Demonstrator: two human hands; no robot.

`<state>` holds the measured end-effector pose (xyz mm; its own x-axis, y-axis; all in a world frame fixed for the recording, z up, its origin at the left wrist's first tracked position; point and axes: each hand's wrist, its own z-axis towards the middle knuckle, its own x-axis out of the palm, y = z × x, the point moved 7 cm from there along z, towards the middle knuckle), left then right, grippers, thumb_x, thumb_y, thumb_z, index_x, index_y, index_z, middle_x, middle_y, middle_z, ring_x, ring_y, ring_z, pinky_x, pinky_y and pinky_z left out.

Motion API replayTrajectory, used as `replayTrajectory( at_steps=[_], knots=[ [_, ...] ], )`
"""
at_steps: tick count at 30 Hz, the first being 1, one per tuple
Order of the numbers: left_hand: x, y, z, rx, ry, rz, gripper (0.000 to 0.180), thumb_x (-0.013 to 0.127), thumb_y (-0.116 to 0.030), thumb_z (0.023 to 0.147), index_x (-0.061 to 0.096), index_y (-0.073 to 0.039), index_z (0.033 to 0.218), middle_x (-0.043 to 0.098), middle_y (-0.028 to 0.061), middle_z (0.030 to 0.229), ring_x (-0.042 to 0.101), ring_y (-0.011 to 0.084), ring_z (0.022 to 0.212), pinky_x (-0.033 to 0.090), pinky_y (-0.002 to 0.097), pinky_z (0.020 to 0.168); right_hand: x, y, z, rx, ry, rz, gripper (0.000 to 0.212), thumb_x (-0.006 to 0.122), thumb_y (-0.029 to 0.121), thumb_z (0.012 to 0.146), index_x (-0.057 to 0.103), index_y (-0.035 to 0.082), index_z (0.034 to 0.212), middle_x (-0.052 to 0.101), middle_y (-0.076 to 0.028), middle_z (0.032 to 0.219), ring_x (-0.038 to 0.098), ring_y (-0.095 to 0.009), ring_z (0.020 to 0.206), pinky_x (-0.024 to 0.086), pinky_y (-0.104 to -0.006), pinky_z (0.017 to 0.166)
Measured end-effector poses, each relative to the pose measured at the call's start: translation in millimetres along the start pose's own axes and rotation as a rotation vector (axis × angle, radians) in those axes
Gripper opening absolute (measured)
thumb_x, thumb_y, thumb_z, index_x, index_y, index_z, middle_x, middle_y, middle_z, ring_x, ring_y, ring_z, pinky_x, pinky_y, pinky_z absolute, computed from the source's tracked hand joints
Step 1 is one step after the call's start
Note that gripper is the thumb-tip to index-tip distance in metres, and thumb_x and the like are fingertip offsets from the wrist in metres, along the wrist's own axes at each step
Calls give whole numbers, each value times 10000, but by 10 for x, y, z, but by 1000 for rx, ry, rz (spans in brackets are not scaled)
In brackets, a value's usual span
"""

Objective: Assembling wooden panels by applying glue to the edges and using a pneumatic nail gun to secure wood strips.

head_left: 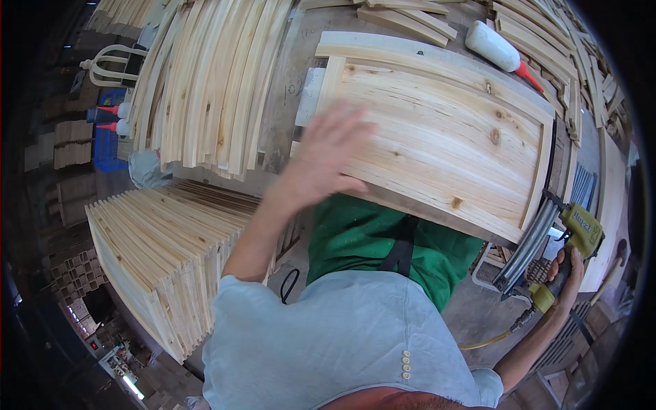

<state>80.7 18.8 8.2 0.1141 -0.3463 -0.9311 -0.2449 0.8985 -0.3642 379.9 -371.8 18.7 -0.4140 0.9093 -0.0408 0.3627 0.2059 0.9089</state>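
Observation:
A pale wooden panel [437, 137] lies on the bench in front of me, with narrow strips framing its face along the far edge and both ends. My left hand [333, 147], smeared by motion, is over the panel's near left corner. Its fingers look stretched out and hold nothing; whether it touches the wood I cannot tell. Off the panel's right end, my right hand [566, 273] is wrapped round the handle of a green pneumatic nail gun [581, 231]. The gun's long grey magazine slants beside the panel's near right corner, and a yellow air hose [486, 344] trails from its grip.
Long wooden strips [212, 82] are piled at the left, above a large stack of panels [164, 253]. A white glue bottle with a red nozzle [493, 46] lies beyond the panel. More strips [540, 48] crowd the far right. A blue basket [108, 147] is at far left.

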Motion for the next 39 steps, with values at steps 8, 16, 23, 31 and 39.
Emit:
replayTrajectory(
  at_steps=[8, 16, 23, 31, 39],
  knots=[
    [-166, 583, -258, -110, 1, 15, 876, 816, -380, 533, 511, -205, 1335, 411, 31, 1460, 275, 338, 1388, 254, 481, 1117, 19, 65, 0, 6, -7, -39, 267, 562, 287, 951, 490, 32, 922, 506, -34, 730, 487, -86, 465, 413, -201, 383],
    [-140, 623, -283, -187, 15, -43, 859, 797, -394, 535, 520, -259, 1337, 365, 3, 1485, 236, 313, 1406, 255, 499, 1129, 220, 323, -98, -25, -25, -273, 261, 560, 267, 948, 524, 9, 924, 534, -49, 721, 495, -95, 492, 400, -213, 406],
    [-82, 683, -375, -152, -33, -118, 748, 770, -396, 635, 526, -271, 1330, 359, -1, 1484, 247, 316, 1392, 235, 494, 1123, 542, 703, -102, -85, -17, -507, 231, 577, 238, 934, 538, 11, 941, 559, -51, 730, 517, -100, 497, 412, -220, 417],
    [-96, 731, -295, -118, -101, -102, 726, 759, -524, 575, 610, -280, 1243, 387, -4, 1473, 237, 306, 1401, 211, 518, 1121, 2042, 1239, -103, -283, 208, -695, 247, 613, 233, 882, 564, -9, 897, 564, -61, 653, 531, -113, 517, 392, -236, 447],
    [-172, 729, -275, -66, -127, -83, 708, 789, -508, 543, 622, -265, 1186, 393, 1, 1469, 275, 305, 1389, 249, 485, 1095, 3478, 1198, -54, -275, 655, -757, 266, 663, 219, 853, 578, -19, 936, 569, -36, 657, 551, -108, 547, 423, -242, 500]
  ],
)
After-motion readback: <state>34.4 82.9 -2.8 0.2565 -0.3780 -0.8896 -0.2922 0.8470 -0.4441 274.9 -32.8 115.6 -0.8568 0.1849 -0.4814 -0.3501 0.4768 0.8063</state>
